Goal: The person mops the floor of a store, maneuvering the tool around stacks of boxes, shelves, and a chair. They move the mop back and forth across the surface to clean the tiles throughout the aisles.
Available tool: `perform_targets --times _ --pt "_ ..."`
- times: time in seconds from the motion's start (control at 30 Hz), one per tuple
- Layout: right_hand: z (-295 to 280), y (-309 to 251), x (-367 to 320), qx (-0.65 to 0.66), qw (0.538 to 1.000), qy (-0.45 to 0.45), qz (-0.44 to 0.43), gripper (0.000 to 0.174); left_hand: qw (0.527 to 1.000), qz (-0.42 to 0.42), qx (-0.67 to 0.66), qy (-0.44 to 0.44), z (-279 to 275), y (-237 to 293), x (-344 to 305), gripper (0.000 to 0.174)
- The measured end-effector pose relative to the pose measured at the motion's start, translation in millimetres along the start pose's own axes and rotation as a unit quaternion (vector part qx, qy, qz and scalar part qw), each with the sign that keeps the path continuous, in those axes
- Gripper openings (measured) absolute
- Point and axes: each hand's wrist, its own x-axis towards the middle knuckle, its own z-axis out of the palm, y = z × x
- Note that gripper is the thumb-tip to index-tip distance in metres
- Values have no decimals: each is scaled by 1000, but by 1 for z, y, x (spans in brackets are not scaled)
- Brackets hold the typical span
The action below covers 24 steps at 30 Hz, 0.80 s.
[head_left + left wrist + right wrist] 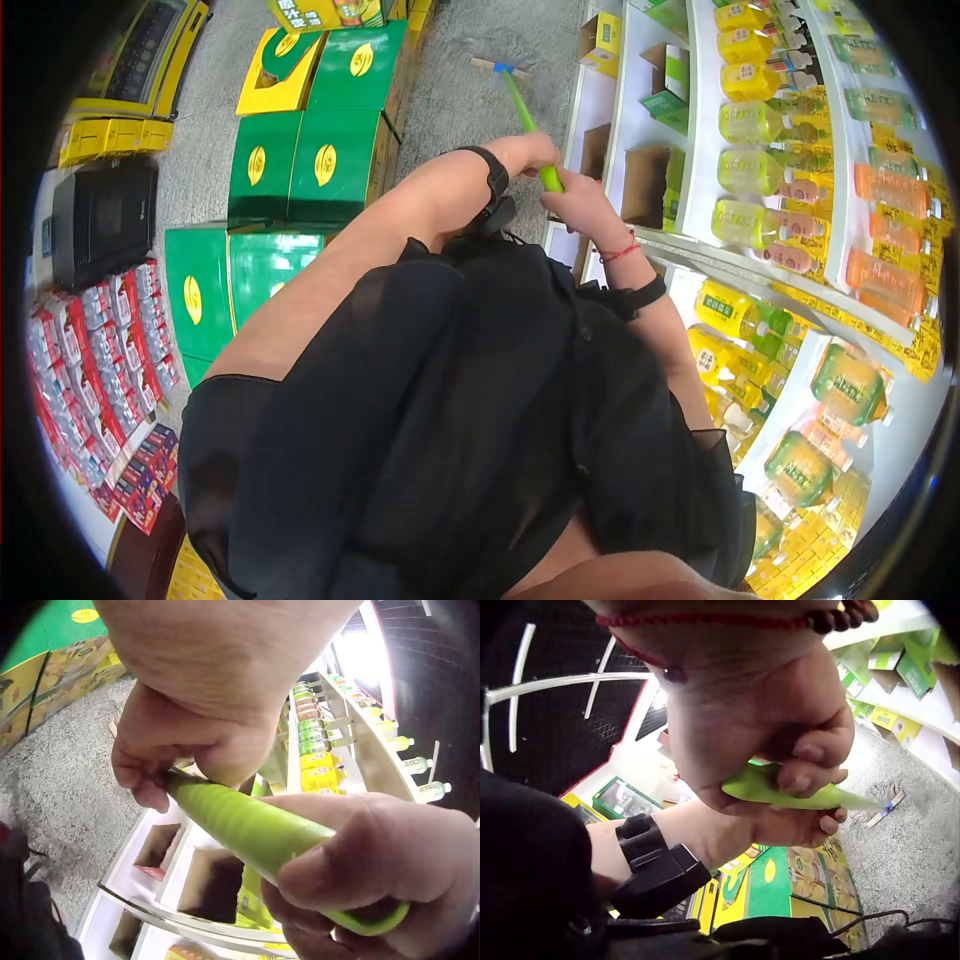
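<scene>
A mop with a lime-green handle [522,105] slants away from me, its grey mop head [498,45] lying on the floor below a pale bar and a blue clamp [503,68]. My left hand [530,153] grips the handle a little down from its end. Nearer the end, my right hand [583,205] wraps round the thick ribbed grip [240,825], with the thumb along its top in the left wrist view. From the right wrist view, both hands sit close together on the handle, and the mop head [886,811] shows beyond them.
Green cartons [343,70] are stacked to the left of the mop. Close on the right stands a white shelf [700,100] with yellow, green and orange drink bottles [745,120] and open cardboard boxes [648,185]. Grey floor [450,100] runs between them. Red packets [100,340] hang at far left.
</scene>
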Motion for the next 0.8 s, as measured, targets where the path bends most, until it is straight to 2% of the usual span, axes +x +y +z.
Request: perform_targets --times 0.2,0.3,0.37,0.5,0.57,0.6,0.73,0.8 --pt "-34 10 55 -24 999 30 -23 37 997 -6 73 2 -33 19 55 32" --pt "-56 23 95 -16 998 33 -53 39 997 33 61 23 -55 29 93 32" --pt "-78 32 123 -31 997 37 -62 39 998 9 60 -14 -73 49 113 32" --pt "-141 27 163 -19 997 34 -65 36 999 -11 40 0 -103 93 153 32" --pt "-180 16 177 -13 1000 -28 5 34 999 -42 28 -6 -122 124 167 30" --pt "-191 19 186 -60 995 16 -74 33 999 -42 28 -2 -129 136 181 30" --pt "-232 24 207 -49 996 22 -71 34 999 -46 26 1 -142 170 199 29" --pt "-249 24 214 -84 993 19 -81 34 998 -48 28 3 -150 188 207 28"
